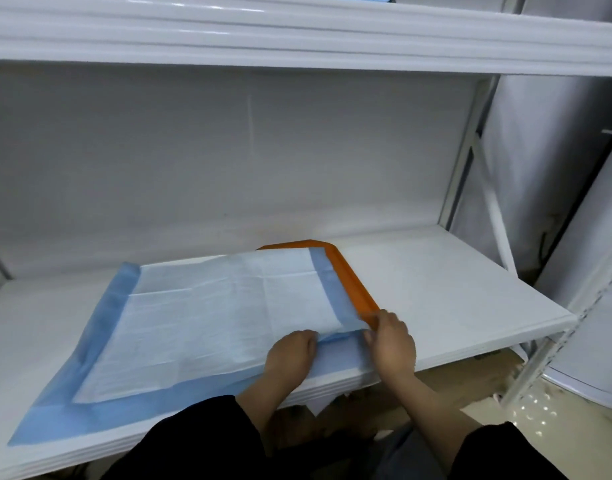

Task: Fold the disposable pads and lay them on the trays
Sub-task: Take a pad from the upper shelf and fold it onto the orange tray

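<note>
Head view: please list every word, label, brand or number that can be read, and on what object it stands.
None: no readable text shows.
Disposable pad: blue border, pale centre, no print.
Orange tray: plain.
White shelf: no label.
Left hand and right hand hold the pad's near right corner.

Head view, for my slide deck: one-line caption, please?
Both hands, left hand and right hand, pinch the blue pad corner over an orange tray.
</note>
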Tool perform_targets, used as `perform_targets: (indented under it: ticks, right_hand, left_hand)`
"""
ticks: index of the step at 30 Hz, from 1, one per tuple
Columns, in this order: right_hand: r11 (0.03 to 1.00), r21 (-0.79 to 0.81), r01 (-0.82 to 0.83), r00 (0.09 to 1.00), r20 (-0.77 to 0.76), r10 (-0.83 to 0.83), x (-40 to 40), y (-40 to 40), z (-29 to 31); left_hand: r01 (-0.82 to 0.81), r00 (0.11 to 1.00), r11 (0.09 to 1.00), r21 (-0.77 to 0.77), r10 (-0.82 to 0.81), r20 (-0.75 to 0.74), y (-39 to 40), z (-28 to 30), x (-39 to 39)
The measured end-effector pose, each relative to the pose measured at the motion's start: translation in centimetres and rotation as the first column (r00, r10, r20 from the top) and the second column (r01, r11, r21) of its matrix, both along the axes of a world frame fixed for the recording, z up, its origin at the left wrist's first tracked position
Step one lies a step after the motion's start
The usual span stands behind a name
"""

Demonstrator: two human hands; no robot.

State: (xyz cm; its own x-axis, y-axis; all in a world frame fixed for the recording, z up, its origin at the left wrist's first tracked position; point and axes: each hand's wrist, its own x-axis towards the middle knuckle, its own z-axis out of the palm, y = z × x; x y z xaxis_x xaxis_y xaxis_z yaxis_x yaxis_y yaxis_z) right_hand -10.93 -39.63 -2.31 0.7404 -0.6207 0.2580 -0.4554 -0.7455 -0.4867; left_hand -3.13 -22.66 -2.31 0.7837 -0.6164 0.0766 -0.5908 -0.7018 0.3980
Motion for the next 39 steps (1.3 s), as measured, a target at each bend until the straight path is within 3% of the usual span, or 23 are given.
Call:
perform_targets:
  ticks: [1, 3, 6, 8, 11, 13, 18, 23, 24, 27, 31, 35, 37, 39]
  right_hand:
    - [0.973, 0.207, 0.104, 0.994, -0.001, -0.106, -0.3, -0.4, 0.2]
    - [0.811, 0.543, 0.22, 0.971, -0.045, -0.234, -0.5, -1.2, 0.0]
    - [0.693, 0.672, 0.259, 0.966, -0.166, -0.2, -0.4, -1.7, -0.3]
    - [0.571, 0.784, 0.243, 0.967, -0.147, -0.209, -0.2, -1.7, -0.4]
    - [0.403, 0.882, 0.245, 0.965, -0.181, -0.19, -0.1, -2.0, -0.6]
    - [0.367, 0.899, 0.238, 0.968, -0.192, -0.159, -0.2, -2.2, -0.5]
    - [0.534, 0.828, 0.174, 0.979, -0.087, -0.184, -0.1, -2.5, 0.3]
    - [0.421, 0.901, 0.107, 0.98, -0.023, -0.198, 0.0, -1.7, 1.0]
    - [0.468, 0.878, 0.104, 0.987, -0.034, -0.157, 0.1, -1.5, 1.2]
    - [0.763, 0.641, 0.078, 0.995, -0.101, -0.017, 1.2, -1.6, 1.2]
    - [0.877, 0.477, 0.062, 0.995, 0.039, -0.092, 2.3, -2.0, 2.5]
    - [0.867, 0.498, 0.002, 0.932, 0.313, -0.182, 2.5, -1.2, 4.1]
    - [0.824, 0.56, -0.083, 0.857, 0.462, -0.228, 2.8, -0.6, 4.6]
    - [0.783, 0.607, -0.132, 0.774, 0.557, -0.301, 2.8, -0.3, 5.0]
  left_hand:
    - [0.011, 1.0, 0.999, -0.031, -0.011, -0.001, 0.2, -0.1, 0.1]
    - [0.077, 0.997, 0.996, -0.052, -0.078, -0.013, 0.8, -0.2, 0.2]
    - [0.226, 0.974, 0.972, 0.061, -0.226, 0.006, 1.4, -0.5, -0.1]
    - [0.291, 0.953, 0.929, 0.228, -0.303, 0.019, 1.6, -0.8, -0.3]
    - [0.298, 0.95, 0.873, 0.385, -0.312, -0.028, 1.5, -1.3, -0.5]
    - [0.297, 0.949, 0.855, 0.425, -0.315, -0.03, 1.3, -1.5, -0.6]
    - [0.263, 0.958, 0.868, 0.421, -0.287, -0.006, 0.8, -2.0, -0.5]
    - [0.21, 0.975, 0.891, 0.403, -0.222, -0.017, 0.7, -1.8, -0.5]
    - [0.207, 0.976, 0.897, 0.39, -0.218, -0.014, 0.7, -1.8, -0.5]
    - [0.189, 0.975, 0.919, 0.345, -0.217, 0.044, 1.2, -1.8, -0.1]
    - [0.155, 0.98, 0.952, 0.265, -0.182, 0.082, 2.0, -1.4, 0.7]
    - [-0.009, 0.995, 0.999, -0.038, 0.013, 0.095, 2.1, -0.9, 1.3]
    - [-0.096, 0.995, 0.967, -0.237, 0.1, 0.004, 1.5, -0.6, 1.0]
    - [-0.085, 0.996, 0.942, -0.324, 0.087, -0.011, 0.8, -0.5, 0.2]
